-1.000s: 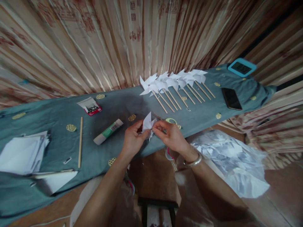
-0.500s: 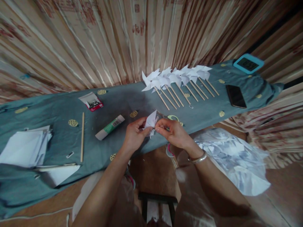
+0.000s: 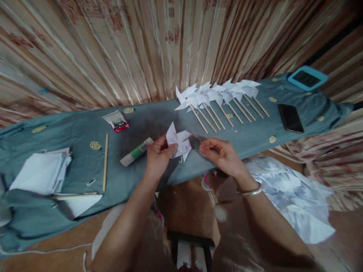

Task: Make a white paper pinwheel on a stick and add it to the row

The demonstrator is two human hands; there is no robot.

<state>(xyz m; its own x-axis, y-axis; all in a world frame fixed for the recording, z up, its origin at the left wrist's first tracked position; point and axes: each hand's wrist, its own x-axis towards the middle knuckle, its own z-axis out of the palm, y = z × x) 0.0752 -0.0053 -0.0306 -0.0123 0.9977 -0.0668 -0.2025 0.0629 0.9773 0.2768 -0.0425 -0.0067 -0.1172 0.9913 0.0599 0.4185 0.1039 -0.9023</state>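
Note:
My left hand (image 3: 158,155) pinches a folded white paper pinwheel (image 3: 180,142) between thumb and fingers, its pointed blades spread and facing up. To the right of it, apart from the paper, my right hand (image 3: 217,152) is closed with thumb and fingertips together. Whatever those fingertips hold is too small or hidden to name. A thin dark metal piece (image 3: 196,137) shows just beyond them. Close to my left hand lies a tube with a green label (image 3: 138,150). A small red and white box of dark metal bits (image 3: 120,124) sits open farther back.
Finished pinwheels on sticks (image 3: 188,99) overlap in a row at the back. A loose wooden stick (image 3: 106,162) and a stack of white paper (image 3: 39,172) lie left. At right are a phone (image 3: 290,118), a blue-framed clock (image 3: 307,78) and a plastic bag of paper pieces (image 3: 289,192).
My hands have moved apart: the right one has left the pinwheel and shifted right. The left hand has turned the pinwheel so its blades show. The whole view has shifted slightly.

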